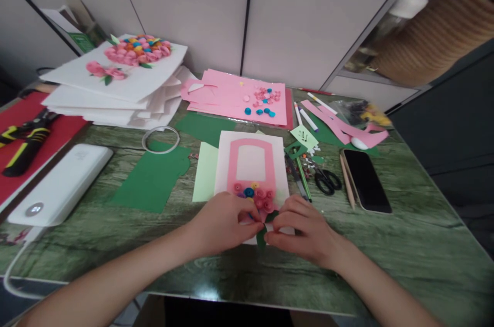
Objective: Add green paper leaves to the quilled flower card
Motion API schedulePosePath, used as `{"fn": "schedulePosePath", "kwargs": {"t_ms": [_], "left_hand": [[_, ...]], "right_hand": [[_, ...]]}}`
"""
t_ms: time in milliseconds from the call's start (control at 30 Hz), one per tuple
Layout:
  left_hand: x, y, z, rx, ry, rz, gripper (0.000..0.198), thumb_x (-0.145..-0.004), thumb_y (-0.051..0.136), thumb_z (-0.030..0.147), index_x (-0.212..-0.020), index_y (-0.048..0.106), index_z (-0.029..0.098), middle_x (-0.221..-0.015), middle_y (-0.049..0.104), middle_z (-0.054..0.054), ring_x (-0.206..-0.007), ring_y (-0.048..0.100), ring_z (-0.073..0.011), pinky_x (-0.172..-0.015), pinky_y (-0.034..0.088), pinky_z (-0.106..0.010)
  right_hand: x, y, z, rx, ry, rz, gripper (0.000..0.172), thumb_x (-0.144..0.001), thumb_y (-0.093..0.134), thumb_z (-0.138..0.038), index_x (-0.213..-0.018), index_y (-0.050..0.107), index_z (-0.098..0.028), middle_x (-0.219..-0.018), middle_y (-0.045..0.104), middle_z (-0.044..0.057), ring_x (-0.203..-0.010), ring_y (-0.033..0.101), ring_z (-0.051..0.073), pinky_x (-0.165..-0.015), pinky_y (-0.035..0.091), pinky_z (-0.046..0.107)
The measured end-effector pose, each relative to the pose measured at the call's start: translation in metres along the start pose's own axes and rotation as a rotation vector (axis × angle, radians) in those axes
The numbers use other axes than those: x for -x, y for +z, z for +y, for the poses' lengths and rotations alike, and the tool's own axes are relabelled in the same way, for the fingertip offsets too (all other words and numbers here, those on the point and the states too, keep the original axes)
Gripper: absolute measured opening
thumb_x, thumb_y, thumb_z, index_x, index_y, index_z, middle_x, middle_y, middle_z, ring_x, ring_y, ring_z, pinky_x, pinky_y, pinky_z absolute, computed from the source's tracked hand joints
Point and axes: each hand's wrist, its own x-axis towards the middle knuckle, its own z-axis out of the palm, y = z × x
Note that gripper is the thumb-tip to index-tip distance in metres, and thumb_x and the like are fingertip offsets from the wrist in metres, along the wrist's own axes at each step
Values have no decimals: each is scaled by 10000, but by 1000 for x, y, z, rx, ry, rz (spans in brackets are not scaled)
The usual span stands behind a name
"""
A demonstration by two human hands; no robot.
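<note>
A white card [250, 155] lies on the table with a pink paper basket shape [233, 160] on it. Rolled paper flowers [260, 198] in pink, blue and yellow cover the basket's lower part. Over the card's lower left, my left hand [227, 220] has its thumb and fingers pinched at a green paper leaf [261, 237]. My right hand [304, 229] is at the lower right of the card, its fingers closed together at the other side of this leaf. The leaf hangs below the flowers, between both hands' fingertips.
Green paper [150, 178], a white power bank [62, 183] and pliers [31, 144] lie left. Behind are stacked white sheets [116, 106] and pink sheets [227, 93] with loose rolls. Black scissors [328, 181], a pencil [347, 183] and a phone [366, 181] lie right.
</note>
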Motion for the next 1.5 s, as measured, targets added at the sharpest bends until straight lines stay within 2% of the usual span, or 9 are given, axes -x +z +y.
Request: {"fn": "schedulePosePath", "kwargs": {"t_ms": [133,300,467,700,800,933,1033,1300,1500], "left_hand": [[0,0,-1,55,-2,-14,150,-730,617,290,-745,729,191,-477,459,64,-452,357,-68,-467,255,-191],[-1,1,-3,102,26,-22,165,-733,599,252,-803,737,195,-496,481,58,-470,361,-75,-478,262,-194],[-2,0,-1,95,25,-39,128,-717,615,232,-755,728,185,-470,453,68,-454,337,-70,-466,247,-194],[-2,6,-1,75,19,36,142,-731,580,234,-716,706,171,-446,394,75,-443,341,-66,-447,239,-188],[-5,9,-3,14,-1,121,151,-735,580,257,-721,715,192,-447,406,68,-442,353,-72,-451,249,-193],[-10,12,-4,-81,7,184,170,-757,574,288,-753,734,229,-462,447,54,-452,388,-85,-472,278,-201],[-11,15,-5,-148,26,194,179,-778,570,300,-787,739,244,-470,486,46,-464,419,-94,-491,293,-210],[-15,20,-11,-228,40,237,191,-805,558,323,-795,735,253,-507,548,37,-475,456,-98,-502,290,-217],[-15,18,-10,-84,22,253,210,-814,550,325,-798,731,218,-509,545,36,-466,420,-91,-474,276,-202]], "right_hand": [[-4,-3,-4,-29,23,-3,78,-825,609,-146,-791,601,-216,-717,617,-32,-690,483,109,-660,355,286],[-4,-2,-6,-34,-24,10,105,-811,612,-131,-814,597,-235,-735,641,-40,-713,505,114,-653,358,290],[-1,-1,-5,-2,-73,22,127,-798,621,-109,-833,589,-227,-756,658,-40,-734,507,120,-659,363,294],[-2,-6,0,62,-10,-74,138,-832,578,-120,-879,623,-242,-849,659,-24,-759,490,135,-697,370,303],[-2,-14,6,140,88,-87,255,-836,527,-70,-982,631,-252,-903,649,8,-789,507,148,-732,381,317],[-2,-25,12,168,170,29,199,-826,560,-94,-966,639,-211,-879,629,45,-810,544,162,-747,398,329],[-3,-28,12,185,168,49,180,-818,573,-91,-953,635,-194,-875,626,56,-803,545,168,-743,399,340],[-5,-25,7,201,171,-56,157,-855,526,-131,-946,643,-185,-854,626,52,-783,524,172,-730,368,335],[-9,-20,0,45,431,-111,71,-822,603,-250,-802,654,-205,-799,592,25,-781,517,171,-733,354,334]]}}
